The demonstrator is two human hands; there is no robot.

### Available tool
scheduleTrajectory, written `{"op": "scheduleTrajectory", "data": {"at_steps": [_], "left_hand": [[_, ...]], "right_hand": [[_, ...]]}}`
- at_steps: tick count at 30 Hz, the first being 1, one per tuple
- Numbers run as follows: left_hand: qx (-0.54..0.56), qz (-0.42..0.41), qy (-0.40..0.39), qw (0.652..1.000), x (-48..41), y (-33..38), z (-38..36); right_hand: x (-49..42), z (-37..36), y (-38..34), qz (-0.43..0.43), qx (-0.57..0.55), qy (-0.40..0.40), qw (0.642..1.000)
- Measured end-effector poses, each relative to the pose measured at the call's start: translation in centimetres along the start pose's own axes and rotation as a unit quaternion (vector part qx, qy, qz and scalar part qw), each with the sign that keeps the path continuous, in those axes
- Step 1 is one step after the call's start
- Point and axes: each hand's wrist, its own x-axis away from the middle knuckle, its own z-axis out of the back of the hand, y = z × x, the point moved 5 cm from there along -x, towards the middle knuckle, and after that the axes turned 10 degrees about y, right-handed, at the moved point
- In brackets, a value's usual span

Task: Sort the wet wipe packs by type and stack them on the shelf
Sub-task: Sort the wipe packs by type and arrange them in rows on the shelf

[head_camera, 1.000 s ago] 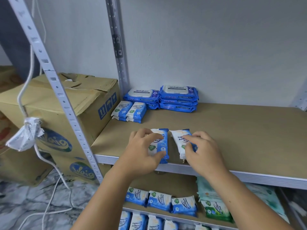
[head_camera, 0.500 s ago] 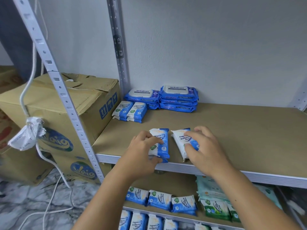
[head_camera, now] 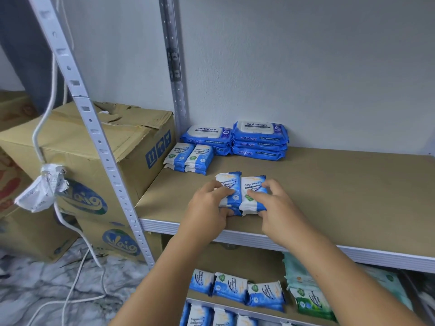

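Observation:
Two small blue-and-white antibacterial wipe packs lie side by side near the front of the brown shelf (head_camera: 329,196). My left hand (head_camera: 207,208) grips the left pack (head_camera: 229,184), fingers curled over its top and thumb under its near end. The right pack (head_camera: 253,188) is gripped by my right hand (head_camera: 280,208) in the same way. The two packs touch each other. Further back sit two small packs of the same kind (head_camera: 189,157) and two stacks of larger blue antabax packs (head_camera: 259,140).
A lower shelf holds more small blue packs (head_camera: 237,288) and green packs (head_camera: 310,300). Cardboard boxes (head_camera: 77,147) stand left of the rack beyond the white upright post (head_camera: 98,140). A white cable (head_camera: 77,234) hangs along that post down to the marble floor.
Both hands have slid the two packs away from the shelf's front edge and pressed them together, closing the gap between them.

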Motion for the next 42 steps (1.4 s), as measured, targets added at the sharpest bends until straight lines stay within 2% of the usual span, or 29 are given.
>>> {"op": "scheduleTrajectory", "data": {"at_steps": [4, 8, 11, 15, 19, 32, 36, 42], "left_hand": [[0.0, -0.012, 0.013, 1.0, -2.4, -2.4, -0.7], [-0.127, -0.092, 0.051, 0.986, -5.0, -4.5, -1.1], [-0.214, -0.106, 0.051, 0.97, -6.6, -5.6, -1.5], [-0.262, -0.105, 0.017, 0.959, -8.1, -6.5, -2.7], [-0.26, -0.099, 0.013, 0.96, -9.3, -6.9, -3.5], [-0.253, -0.073, 0.034, 0.964, -10.5, -7.7, -4.4], [-0.244, -0.081, 0.053, 0.965, -10.4, -7.6, -4.2], [-0.22, -0.087, 0.086, 0.968, -9.4, -6.9, -2.9]], "right_hand": [[-3.2, -2.5, 0.0, -0.003, -0.022, 0.021, 1.0], [-6.7, -4.8, -0.2, 0.001, 0.007, 0.041, 0.999], [-8.8, -5.6, -0.5, 0.016, 0.059, 0.06, 0.996], [-10.2, -6.1, -0.5, 0.006, 0.047, 0.07, 0.996], [-11.6, -6.9, -0.2, 0.014, 0.04, 0.098, 0.994], [-13.4, -7.2, 0.2, -0.003, 0.065, 0.097, 0.993], [-13.4, -7.8, 0.6, -0.007, 0.035, 0.099, 0.994], [-11.6, -6.0, -0.4, -0.012, 0.019, 0.17, 0.985]]}}
